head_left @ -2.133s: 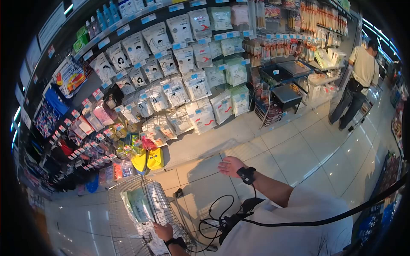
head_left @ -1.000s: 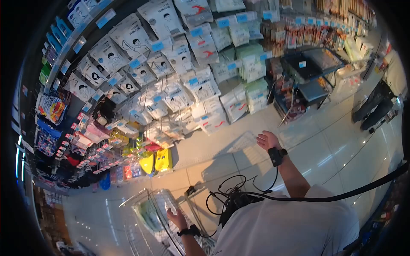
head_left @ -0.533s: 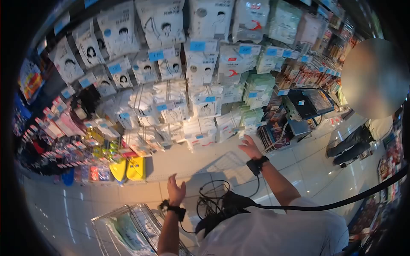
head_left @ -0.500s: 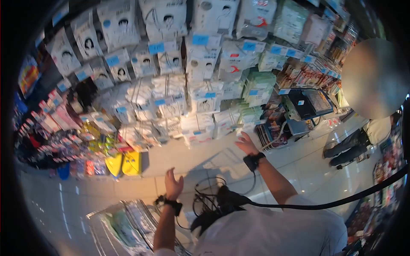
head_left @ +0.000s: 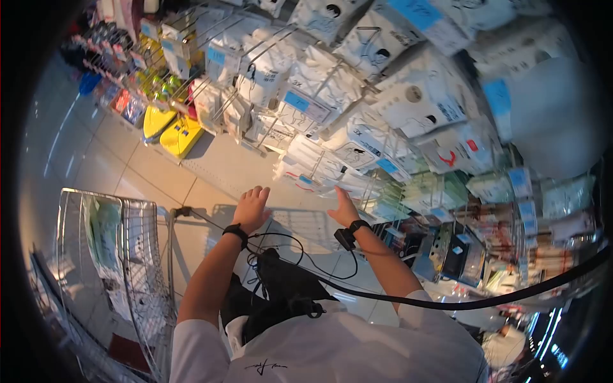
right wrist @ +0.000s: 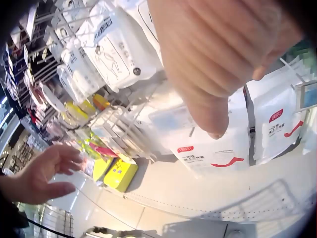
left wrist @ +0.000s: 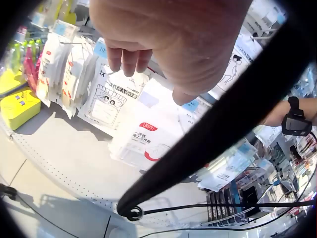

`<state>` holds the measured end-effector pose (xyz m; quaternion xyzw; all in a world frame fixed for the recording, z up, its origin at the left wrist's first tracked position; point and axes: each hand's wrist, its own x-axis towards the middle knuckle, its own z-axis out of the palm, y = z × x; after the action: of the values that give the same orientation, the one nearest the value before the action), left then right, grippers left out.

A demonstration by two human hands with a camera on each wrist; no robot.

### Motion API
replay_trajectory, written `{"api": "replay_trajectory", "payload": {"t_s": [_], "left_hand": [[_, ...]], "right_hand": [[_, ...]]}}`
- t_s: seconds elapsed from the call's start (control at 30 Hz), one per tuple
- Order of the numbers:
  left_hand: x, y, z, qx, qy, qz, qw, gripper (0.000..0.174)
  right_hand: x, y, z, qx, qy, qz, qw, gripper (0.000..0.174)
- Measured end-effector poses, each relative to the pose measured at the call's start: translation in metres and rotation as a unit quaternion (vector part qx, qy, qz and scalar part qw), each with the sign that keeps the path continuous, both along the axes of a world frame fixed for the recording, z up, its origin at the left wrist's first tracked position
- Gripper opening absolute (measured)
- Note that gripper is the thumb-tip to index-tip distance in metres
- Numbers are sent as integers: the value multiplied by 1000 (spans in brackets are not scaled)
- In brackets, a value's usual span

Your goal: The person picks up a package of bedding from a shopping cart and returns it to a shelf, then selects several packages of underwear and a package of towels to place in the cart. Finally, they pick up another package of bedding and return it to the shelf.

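Note:
My left hand [head_left: 252, 209] reaches forward over the floor with its fingers spread, holding nothing. Level with it to the right, my right hand [head_left: 345, 208] is also empty, thumb apart from the fingers. Both point at the low hooks of the display, where flat white plastic packs [head_left: 300, 171] hang. In the left wrist view the hand [left wrist: 168, 44] overlaps a white pack with a red label [left wrist: 148, 141]. The right wrist view has the right hand [right wrist: 215, 64] in front of a similar pack [right wrist: 210, 158], and the left hand [right wrist: 47, 173] off to the side.
A wire shopping cart [head_left: 155, 220] with a green-and-white pack [head_left: 102, 233] inside stands at left. Yellow items [head_left: 181, 135] sit at the display's foot. A black cable [head_left: 447, 305] crosses my body. Black racks [head_left: 456, 252] stand at right.
My left hand has left the cart and come forward beside the right. The view has turned and moved closer to the hanging packs, and the cart now lies farther to my left.

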<state>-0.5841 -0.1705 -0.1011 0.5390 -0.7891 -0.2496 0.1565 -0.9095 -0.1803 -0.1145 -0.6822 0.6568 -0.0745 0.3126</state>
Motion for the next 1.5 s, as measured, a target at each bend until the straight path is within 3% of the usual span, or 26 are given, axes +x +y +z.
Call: {"api": "replay_trajectory", "payload": {"t_s": [0.07,0.2,0.27,0.37,0.43,0.53,0.63,0.7,0.83,0.93,1.17,1.2,1.3,1.37,1.43,1.47,1.5], "left_hand": [[-10,-12,-16,10,-22,3,1000,62],[-32,-34,-50,18,-58,6,998,58],[-46,-41,-68,31,-63,5,998,56],[-57,-51,-84,44,-47,31,997,55],[-60,-61,-91,26,-32,12,999,53],[-68,-74,-110,-33,-34,23,999,59],[-82,-86,-125,-77,-43,41,995,63],[-93,-94,-133,-148,-55,48,986,58],[-112,-115,-145,-145,-84,21,986,56],[-128,-138,-163,-156,-75,2,985,57],[-159,-170,-176,-177,-84,3,981,57],[-163,-174,-178,-186,-96,9,978,57],[-169,-187,-179,-188,-111,2,976,54],[-172,-197,-181,-172,-136,-1,976,54],[-177,-202,-183,-171,-155,3,973,54],[-178,-205,-184,-169,-177,6,970,54],[-179,-209,-185,-168,-179,8,969,54]], "right_hand": [[-2,-12,-12,-16,77,26,997,88],[-10,-36,-42,-15,91,62,994,89],[-19,-40,-63,0,-17,23,1000,89],[-24,-52,-69,11,10,43,999,88],[-18,-62,-68,-1,37,74,997,90],[-3,-75,-69,-53,170,59,982,102],[0,-83,-85,-55,200,106,973,106],[-5,-87,-94,-56,199,124,971,107],[-8,-107,-112,-96,219,140,961,115],[-13,-118,-129,-144,103,59,982,113],[-13,-145,-131,-128,189,72,971,112],[-16,-149,-133,-168,237,93,952,108],[7,-167,-106,-74,138,95,983,103],[5,-175,-108,-97,107,144,979,99],[-2,-184,-115,-6,-9,97,995,101],[-5,-191,-118,20,-12,119,993,111],[-9,-198,-121,20,-13,121,992,111]]}}
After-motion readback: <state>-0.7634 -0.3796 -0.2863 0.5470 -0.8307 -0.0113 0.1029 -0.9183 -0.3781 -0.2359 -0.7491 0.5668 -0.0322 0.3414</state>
